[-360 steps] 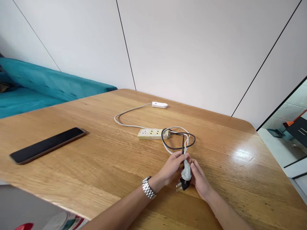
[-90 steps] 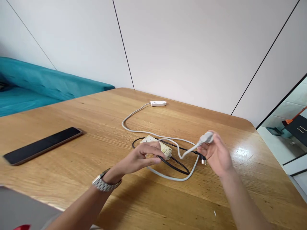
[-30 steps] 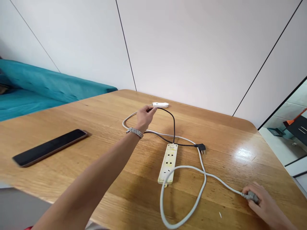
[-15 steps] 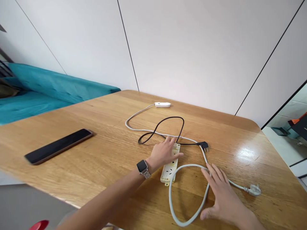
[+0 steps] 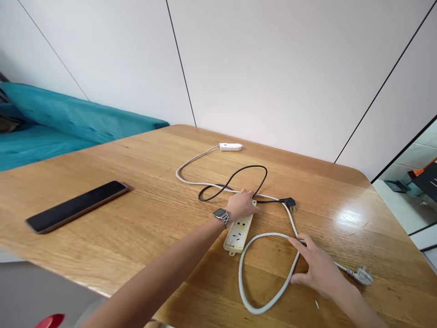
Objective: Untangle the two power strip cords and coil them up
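Two cords, one black [image 5: 251, 166] and one white [image 5: 241, 279], look largely spread out across the surface [image 5: 164, 214], their black plug [image 5: 288, 203] and white plug [image 5: 363, 276] well apart at right, though the cords cross near mid-frame and the white one lies looped. The left hand [image 5: 241, 204] covers the far end of the power strip [image 5: 238, 234], just below centre; whether its fingers grip cannot be told. At lower right, the right hand [image 5: 319, 266] has its fingers spread by the white loop.
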A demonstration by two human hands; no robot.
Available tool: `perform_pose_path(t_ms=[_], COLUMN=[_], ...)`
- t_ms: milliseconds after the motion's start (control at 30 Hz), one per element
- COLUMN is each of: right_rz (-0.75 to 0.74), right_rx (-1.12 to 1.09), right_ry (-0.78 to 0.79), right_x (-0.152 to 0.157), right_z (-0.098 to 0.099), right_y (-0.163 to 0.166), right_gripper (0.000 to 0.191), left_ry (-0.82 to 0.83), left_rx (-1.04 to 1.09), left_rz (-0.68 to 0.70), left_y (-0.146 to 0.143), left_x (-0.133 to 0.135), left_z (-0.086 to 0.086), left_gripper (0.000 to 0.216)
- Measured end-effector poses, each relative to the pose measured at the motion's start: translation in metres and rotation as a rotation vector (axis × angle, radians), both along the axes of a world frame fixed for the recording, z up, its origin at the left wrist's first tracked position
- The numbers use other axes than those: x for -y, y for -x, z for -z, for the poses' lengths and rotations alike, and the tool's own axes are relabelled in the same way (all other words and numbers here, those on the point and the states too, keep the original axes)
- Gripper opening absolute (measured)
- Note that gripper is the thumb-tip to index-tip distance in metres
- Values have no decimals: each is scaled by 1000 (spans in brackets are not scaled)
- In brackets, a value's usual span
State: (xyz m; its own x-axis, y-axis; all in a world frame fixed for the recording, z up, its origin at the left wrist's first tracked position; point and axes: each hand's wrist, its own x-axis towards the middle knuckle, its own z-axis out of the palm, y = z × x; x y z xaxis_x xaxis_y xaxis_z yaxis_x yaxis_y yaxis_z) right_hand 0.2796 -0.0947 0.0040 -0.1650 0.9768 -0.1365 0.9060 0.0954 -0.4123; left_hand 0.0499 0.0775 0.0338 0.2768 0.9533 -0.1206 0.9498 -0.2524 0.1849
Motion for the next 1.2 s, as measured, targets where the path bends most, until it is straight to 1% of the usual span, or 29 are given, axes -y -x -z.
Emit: perform_pose_path(t_ms=[100, 200, 267, 300, 433, 533, 600, 667, 800, 833, 900, 967, 1033, 1100, 1133, 1200], right_rz=[-80, -158, -172, -170, -150, -129, -126, -144, -150, -135, -110, -122, -161, -186, -155, -107], right_rx=[-9, -22, -22, -16, 0, -3, -11, -27, -26, -18, -14, -25, -34, -33, -37, -55], right_ry=[-14, -63, -90, -100, -142, -166, -173, -176, -135, -128, -141, -159, -147, -121, -114, -173], right_x=[-7, -7, -7, -8, -25, -51, -70, -83, -94, -97, -107, -129, -164, -207, -229, -266], right_z=[-2, 1, 5, 6, 7, 3, 1, 2, 8, 9, 9, 6, -1, -11, -15, -22], right_y=[-3, -6, -8, -9, -18, -25, -31, -38, -55, -59, -62, -59, -48, -28, -16, 13], right_gripper=[65, 35, 18, 13, 13, 14, 15, 17, 20, 21, 23, 23, 23, 20, 19, 16], left_ry=[-5, -4, -12, -19, -77, -162, -210, -258, -425, -469, -527, -533, -513, -516, -536, -597], left_rx=[-15, -18, 0, 15, 112, 297, 410, 487, 702, 755, 837, 900, 942, 948, 942, 928], left_rz=[14, 32, 34, 32, 41, 91, 81, -6, -261, -301, -340, -342, -322, -285, -263, -238], left_y=[-7, -12, -10, -7, 18, 39, 52, 63, 90, 96, 107, 114, 116, 115, 115, 115], left_x=[-5, -9, -10, -11, -8, -1, 4, 8, 13, 15, 21, 29, 39, 47, 51, 59], left_z=[-1, -2, -3, -5, -17, -25, -27, -27, -29, -30, -31, -31, -30, -29, -28, -27], left_gripper=[48, 37, 28, 24, 17, 12, 11, 12, 19, 20, 22, 23, 24, 23, 22, 19])
